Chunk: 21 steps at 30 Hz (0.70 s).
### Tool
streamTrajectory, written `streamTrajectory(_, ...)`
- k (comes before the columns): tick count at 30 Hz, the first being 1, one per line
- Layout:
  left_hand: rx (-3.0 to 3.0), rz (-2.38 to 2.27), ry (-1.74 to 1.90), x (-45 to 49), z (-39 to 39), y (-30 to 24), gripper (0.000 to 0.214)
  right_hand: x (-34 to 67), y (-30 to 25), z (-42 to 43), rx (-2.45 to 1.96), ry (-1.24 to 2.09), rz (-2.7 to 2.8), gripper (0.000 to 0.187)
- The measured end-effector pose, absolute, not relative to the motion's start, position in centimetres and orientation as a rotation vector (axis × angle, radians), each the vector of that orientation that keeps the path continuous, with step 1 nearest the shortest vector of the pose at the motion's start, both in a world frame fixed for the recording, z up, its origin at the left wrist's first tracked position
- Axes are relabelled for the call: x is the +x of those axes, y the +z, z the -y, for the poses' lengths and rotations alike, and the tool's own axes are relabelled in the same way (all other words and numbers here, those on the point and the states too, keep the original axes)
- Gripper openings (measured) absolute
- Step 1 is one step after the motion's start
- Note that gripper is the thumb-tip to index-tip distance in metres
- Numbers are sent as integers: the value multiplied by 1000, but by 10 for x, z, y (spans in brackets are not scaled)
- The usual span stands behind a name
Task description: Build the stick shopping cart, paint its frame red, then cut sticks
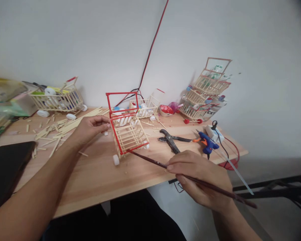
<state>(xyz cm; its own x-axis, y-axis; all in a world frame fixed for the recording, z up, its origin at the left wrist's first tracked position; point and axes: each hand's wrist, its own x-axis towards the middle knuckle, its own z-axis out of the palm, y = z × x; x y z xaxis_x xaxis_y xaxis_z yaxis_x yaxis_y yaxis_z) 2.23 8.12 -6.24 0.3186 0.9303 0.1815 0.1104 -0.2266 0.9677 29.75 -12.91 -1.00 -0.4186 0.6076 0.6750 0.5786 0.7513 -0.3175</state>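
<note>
A miniature shopping cart (127, 132) of thin wooden sticks stands on the table, tilted toward me, with white wheels. Red paint covers its handle frame and much of its top rim. My left hand (94, 127) is closed at the cart's back left corner, fingertips against its side; the exact grip is partly hidden. Between thumb and fingers, my right hand (200, 177) holds a slim dark red paintbrush (150, 160). The brush tip touches the front rim of the cart near its left corner.
Behind are other stick carts (57, 98), a stacked group (203, 90) and a cup of red paint (166, 109). Loose sticks (65, 125) lie left, near a black device (12, 164). Pliers (170, 139), a blue glue gun (207, 142) and a power strip (214, 134) lie right.
</note>
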Motion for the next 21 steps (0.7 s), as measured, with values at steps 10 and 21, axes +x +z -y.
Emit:
streamTrajectory(10,1602,-980,1046,23,-79,-60,23,294,-13,127,-836,84,2161,31)
streamTrajectory(21,1651,-978,1046,21,-84,-66,24,294,-13,125,-821,83,2146,32)
